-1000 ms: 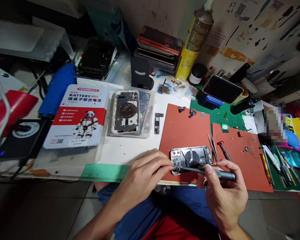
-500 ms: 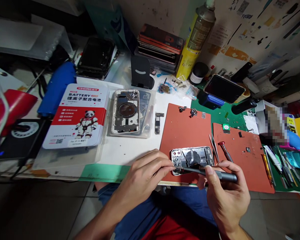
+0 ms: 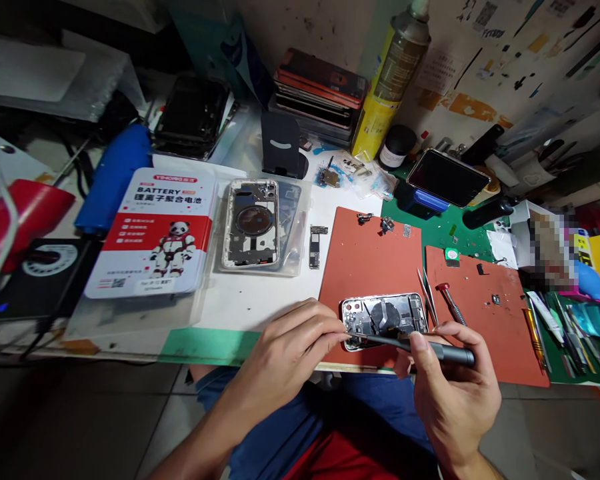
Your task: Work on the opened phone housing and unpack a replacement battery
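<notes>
My right hand [image 3: 455,387] is closed around a dark grey screwdriver [image 3: 447,352], its thin shaft pointing left. The shaft crosses over an opened phone housing [image 3: 405,313] that lies on the reddish-brown mat, with a round black pad and small parts inside. At the housing's left end, my left hand [image 3: 295,347] pinches thumb and forefinger together right at the screwdriver's tip. What those fingertips hold, if anything, is too small to make out. Tweezers [image 3: 429,293] and a red-capped screwdriver [image 3: 450,301] lie just beyond the housing.
A second phone housing [image 3: 251,227] rests on a clear plastic case to the left, beside a logic board [image 3: 318,248] and a battery box [image 3: 155,233]. Tools [image 3: 570,333] line the right edge. A yellow spray can [image 3: 390,87] and a propped phone [image 3: 450,177] stand behind.
</notes>
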`<state>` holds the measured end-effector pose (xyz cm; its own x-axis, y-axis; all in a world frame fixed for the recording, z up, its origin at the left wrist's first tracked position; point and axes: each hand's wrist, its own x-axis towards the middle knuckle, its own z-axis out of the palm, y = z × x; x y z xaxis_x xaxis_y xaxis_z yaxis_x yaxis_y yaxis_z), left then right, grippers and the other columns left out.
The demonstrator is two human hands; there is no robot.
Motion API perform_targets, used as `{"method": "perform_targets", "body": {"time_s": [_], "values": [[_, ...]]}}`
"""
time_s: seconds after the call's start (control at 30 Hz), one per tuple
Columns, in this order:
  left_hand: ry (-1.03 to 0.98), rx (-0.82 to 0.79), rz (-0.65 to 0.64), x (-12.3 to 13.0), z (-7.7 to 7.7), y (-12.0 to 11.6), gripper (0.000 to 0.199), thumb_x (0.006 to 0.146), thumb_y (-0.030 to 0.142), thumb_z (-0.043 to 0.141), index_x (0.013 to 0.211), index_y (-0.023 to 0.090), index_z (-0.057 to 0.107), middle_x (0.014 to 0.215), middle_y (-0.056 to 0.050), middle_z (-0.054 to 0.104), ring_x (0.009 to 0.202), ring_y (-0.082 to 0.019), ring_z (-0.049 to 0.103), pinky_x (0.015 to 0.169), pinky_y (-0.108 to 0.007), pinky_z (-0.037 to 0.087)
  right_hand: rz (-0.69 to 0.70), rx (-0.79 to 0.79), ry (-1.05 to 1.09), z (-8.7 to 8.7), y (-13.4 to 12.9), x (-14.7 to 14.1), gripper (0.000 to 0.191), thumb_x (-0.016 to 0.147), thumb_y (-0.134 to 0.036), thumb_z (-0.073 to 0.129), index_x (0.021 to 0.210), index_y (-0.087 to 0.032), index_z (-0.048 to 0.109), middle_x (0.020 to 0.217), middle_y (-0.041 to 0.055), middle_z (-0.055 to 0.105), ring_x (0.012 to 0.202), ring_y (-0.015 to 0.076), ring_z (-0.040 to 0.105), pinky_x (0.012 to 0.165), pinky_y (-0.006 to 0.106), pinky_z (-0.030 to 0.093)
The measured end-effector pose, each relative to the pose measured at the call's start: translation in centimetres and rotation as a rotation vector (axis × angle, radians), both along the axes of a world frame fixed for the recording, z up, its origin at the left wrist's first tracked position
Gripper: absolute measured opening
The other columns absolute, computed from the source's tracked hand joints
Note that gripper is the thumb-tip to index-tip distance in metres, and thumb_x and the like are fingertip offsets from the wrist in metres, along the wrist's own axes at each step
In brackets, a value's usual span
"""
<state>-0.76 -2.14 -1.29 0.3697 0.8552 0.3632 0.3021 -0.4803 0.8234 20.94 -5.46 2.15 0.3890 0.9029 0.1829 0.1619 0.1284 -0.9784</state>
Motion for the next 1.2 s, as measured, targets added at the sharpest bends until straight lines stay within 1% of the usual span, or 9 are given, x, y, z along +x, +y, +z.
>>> {"method": "perform_targets", "body": {"time_s": [0.4, 0.57, 0.7, 0.77, 0.87, 0.97, 1.07, 1.13, 1.2], "values": [[0.008, -0.022, -0.008, 0.0, 0.2, -0.1, 0.019, 0.104, 0.004, 0.062, 0.11, 0.022, 0.066, 0.101, 0.001, 0.07, 0.093, -0.013, 0.065, 0.085, -0.027, 0.051, 0.001, 0.04, -0.106, 0.1, 0.1, 0.3, 0.027, 0.09, -0.021, 0.085, 0.105, -0.023, 0.063, 0.069, -0.0025, 0.079, 0.044, 0.0141, 0.068, 0.05, 0.025, 0.06], [0.021, -0.027, -0.014, 0.0, 0.2, -0.1, 0.02, 0.104, 0.004, 0.062, 0.111, 0.023, 0.066, 0.101, 0.001, 0.07, 0.094, -0.013, 0.065, 0.085, -0.028, 0.051, 0.004, 0.018, -0.051, 0.0, 0.3, 0.3, 0.026, 0.089, -0.022, 0.087, 0.103, -0.023, 0.065, 0.066, -0.003, 0.077, 0.043, 0.0127, 0.066, 0.049, 0.022, 0.059], [0.058, -0.008, 0.012, -0.1, 0.3, -0.1, 0.019, 0.102, 0.011, 0.07, 0.115, 0.024, 0.065, 0.104, 0.001, 0.07, 0.095, -0.014, 0.066, 0.085, -0.029, 0.052, -0.013, -0.022, 0.017, 0.0, 0.3, 0.6, 0.027, 0.089, -0.024, 0.088, 0.103, -0.023, 0.064, 0.063, -0.0042, 0.075, 0.041, 0.0126, 0.065, 0.045, 0.021, 0.057], [0.103, 0.004, 0.056, -0.1, 0.3, 0.0, 0.026, 0.098, 0.019, 0.077, 0.121, 0.024, 0.065, 0.109, 0.0, 0.07, 0.099, -0.017, 0.067, 0.087, -0.031, 0.054, -0.033, -0.038, 0.034, 0.1, 0.2, 0.8, 0.029, 0.089, -0.025, 0.088, 0.103, -0.023, 0.063, 0.063, -0.0042, 0.075, 0.041, 0.0131, 0.065, 0.044, 0.021, 0.057], [0.235, 0.031, 0.083, 0.1, 0.3, 0.1, 0.057, 0.088, 0.039, 0.089, 0.135, 0.023, 0.061, 0.13, -0.007, 0.069, 0.122, -0.026, 0.065, 0.103, -0.041, 0.055, -0.085, -0.028, 0.019, 0.1, -0.1, 1.1, 0.03, 0.089, -0.024, 0.089, 0.104, -0.021, 0.064, 0.064, -0.0032, 0.075, 0.043, 0.0141, 0.068, 0.045, 0.021, 0.058], [0.364, 0.083, 0.032, 0.3, 0.1, 0.3, 0.075, 0.086, 0.05, 0.088, 0.147, 0.022, 0.055, 0.149, -0.011, 0.063, 0.14, -0.033, 0.056, 0.117, -0.05, 0.049, -0.196, 0.057, -0.067, -0.4, -0.8, 1.1, 0.031, 0.087, -0.019, 0.09, 0.107, -0.02, 0.065, 0.071, -0.0015, 0.077, 0.048, 0.015, 0.072, 0.049, 0.022, 0.063], [0.416, 0.123, 0.015, 0.5, -0.1, 0.3, 0.064, 0.097, 0.042, 0.08, 0.15, 0.02, 0.052, 0.148, -0.012, 0.065, 0.141, -0.031, 0.055, 0.117, -0.051, 0.049, -0.264, 0.199, -0.268, -1.4, -1.8, 1.0, 0.038, 0.085, -0.01, 0.088, 0.115, -0.019, 0.067, 0.086, 0.0012, 0.081, 0.063, 0.0174, 0.08, 0.064, 0.027, 0.071], [0.406, 0.137, 0.024, 0.6, -0.1, 0.3, 0.057, 0.1, 0.04, 0.076, 0.148, 0.019, 0.053, 0.144, -0.012, 0.067, 0.138, -0.03, 0.057, 0.115, -0.05, 0.05, -0.207, 0.333, -0.46, -2.0, -2.2, 1.0, 0.047, 0.084, -0.002, 0.086, 0.123, -0.017, 0.066, 0.094, 0.0032, 0.081, 0.075, 0.0188, 0.083, 0.071, 0.03, 0.072], [0.371, 0.143, 0.037, 0.7, 0.0, 0.3, 0.052, 0.1, 0.039, 0.075, 0.144, 0.019, 0.055, 0.141, -0.012, 0.068, 0.136, -0.03, 0.058, 0.113, -0.049, 0.052, -0.059, 0.419, -0.632, -2.1, -2.4, 1.0, 0.053, 0.085, 0.002, 0.083, 0.13, -0.017, 0.062, 0.097, 0.0045, 0.081, 0.079, 0.0185, 0.083, 0.071, 0.029, 0.072]]}}
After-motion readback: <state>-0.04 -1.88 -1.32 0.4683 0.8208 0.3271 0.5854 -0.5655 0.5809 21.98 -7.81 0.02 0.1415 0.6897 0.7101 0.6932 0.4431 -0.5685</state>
